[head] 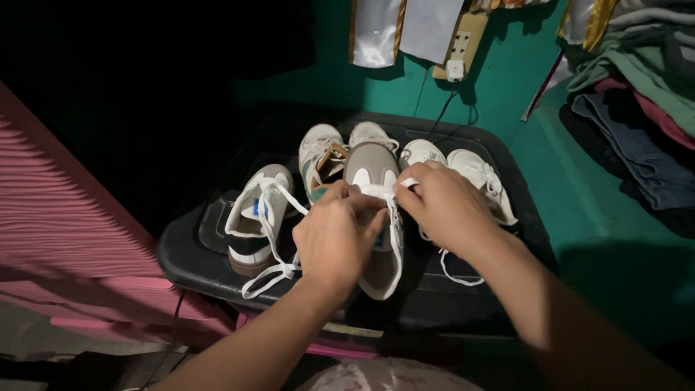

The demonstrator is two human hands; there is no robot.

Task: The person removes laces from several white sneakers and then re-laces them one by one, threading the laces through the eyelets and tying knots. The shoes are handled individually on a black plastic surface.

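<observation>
A white sneaker with a grey-brown toe (371,168) lies in the middle of a black bin lid (188,257). My left hand (334,235) rests over its tongue and pinches its white lace. My right hand (443,205) grips the lace on the other side, a white strand showing between its fingers near the toe. To the left lies a matching sneaker (255,217) with loose laces trailing over the lid's edge. Two other pairs of white sneakers sit behind: one with a green lining (321,153) and one at the right (483,177).
Green wall behind with a wall outlet and plugged cable (456,66). Folded clothes (637,108) are piled at the right. A pink ribbed panel (65,217) stands at the left. White satin cloth (376,32) hangs above. The left rear is dark.
</observation>
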